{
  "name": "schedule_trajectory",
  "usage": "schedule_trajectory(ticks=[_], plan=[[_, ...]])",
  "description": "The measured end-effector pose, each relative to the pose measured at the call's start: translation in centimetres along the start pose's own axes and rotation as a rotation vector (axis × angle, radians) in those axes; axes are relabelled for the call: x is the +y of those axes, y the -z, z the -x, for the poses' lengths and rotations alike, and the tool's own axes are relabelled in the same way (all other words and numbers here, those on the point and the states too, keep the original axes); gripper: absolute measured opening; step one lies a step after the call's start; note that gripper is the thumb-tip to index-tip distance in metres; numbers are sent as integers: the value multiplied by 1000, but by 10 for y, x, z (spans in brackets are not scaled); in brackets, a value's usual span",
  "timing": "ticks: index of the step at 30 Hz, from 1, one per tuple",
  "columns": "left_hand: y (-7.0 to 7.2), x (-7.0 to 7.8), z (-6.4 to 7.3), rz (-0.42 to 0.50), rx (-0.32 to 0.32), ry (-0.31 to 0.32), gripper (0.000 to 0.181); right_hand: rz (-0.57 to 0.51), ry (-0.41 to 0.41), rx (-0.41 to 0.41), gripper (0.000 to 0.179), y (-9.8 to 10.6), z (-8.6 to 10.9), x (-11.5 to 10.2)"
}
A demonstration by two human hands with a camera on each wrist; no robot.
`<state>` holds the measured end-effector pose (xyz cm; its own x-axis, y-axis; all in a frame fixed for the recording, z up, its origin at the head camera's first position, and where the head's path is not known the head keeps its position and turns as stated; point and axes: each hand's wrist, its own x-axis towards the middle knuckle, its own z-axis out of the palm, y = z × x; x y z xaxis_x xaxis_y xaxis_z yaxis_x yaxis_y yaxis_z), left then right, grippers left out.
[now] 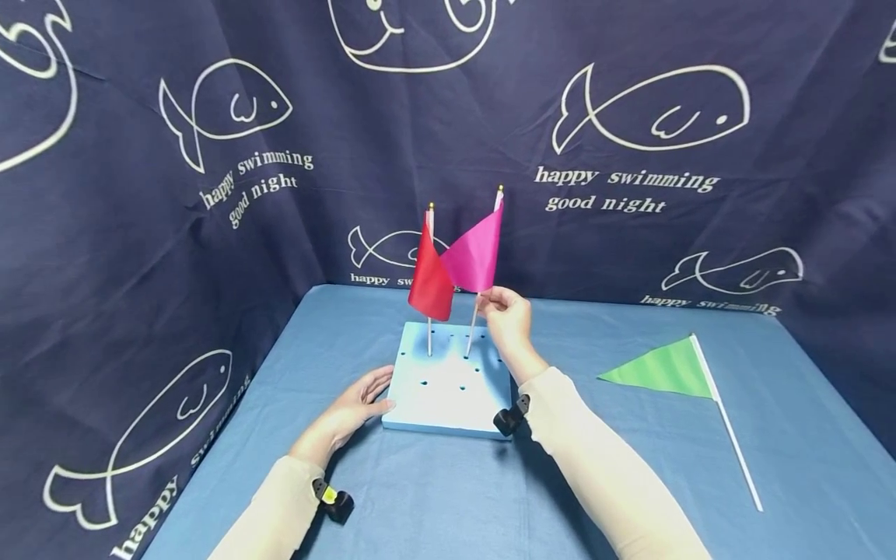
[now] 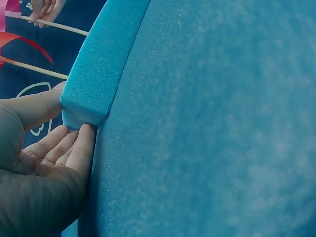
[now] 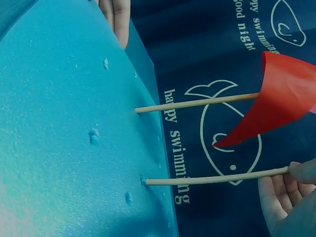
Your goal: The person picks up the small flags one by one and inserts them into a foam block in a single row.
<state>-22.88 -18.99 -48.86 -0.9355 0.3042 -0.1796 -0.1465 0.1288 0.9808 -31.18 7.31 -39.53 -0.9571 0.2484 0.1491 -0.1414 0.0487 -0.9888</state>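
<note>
A light-blue foam block (image 1: 448, 404) with several small holes lies on the table. My left hand (image 1: 360, 404) touches its left side, fingers nearly straight and fingertips against the side, thumb at the upper edge (image 2: 61, 96). A red flag (image 1: 430, 284) stands in the block, its wooden stick (image 3: 197, 103) upright in one hole. With thumb and fingers, my right hand (image 1: 509, 319) pinches the stick (image 3: 217, 178) of a pink flag (image 1: 476, 253) just under the cloth. That stick leans slightly right, and its lower end is right at a hole.
To the right, a green triangular flag (image 1: 661, 369) on a white stick (image 1: 735, 443) lies flat on the blue cloth-covered table (image 1: 560, 498). A dark blue curtain (image 1: 448, 124) printed with fish and lettering hangs behind and at the sides.
</note>
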Motion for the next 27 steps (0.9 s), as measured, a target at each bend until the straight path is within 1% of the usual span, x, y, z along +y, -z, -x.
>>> schedule_trajectory(ticks=[2, 3, 8, 13, 18, 22, 27], plan=[[1, -2, 0, 4, 5, 2, 70, 18, 3, -2, 12, -2, 1, 1], [1, -3, 0, 4, 4, 0, 70, 23, 11, -1, 11, -3, 0, 7], [2, -4, 1, 0, 4, -3, 70, 52, 26, -14, 11, -5, 3, 11], [0, -4, -1, -3, -2, -7, 70, 77, 51, -13, 12, -5, 4, 13], [-1, -3, -2, -1, -4, -7, 69, 144, 82, -13, 14, -5, 5, 13], [-2, -2, -1, 2, -8, -1, 70, 203, 101, 10, 14, -5, 8, 14], [-2, -2, -1, -1, -1, 1, 69, 279, 149, 36, 11, -5, 9, 15]])
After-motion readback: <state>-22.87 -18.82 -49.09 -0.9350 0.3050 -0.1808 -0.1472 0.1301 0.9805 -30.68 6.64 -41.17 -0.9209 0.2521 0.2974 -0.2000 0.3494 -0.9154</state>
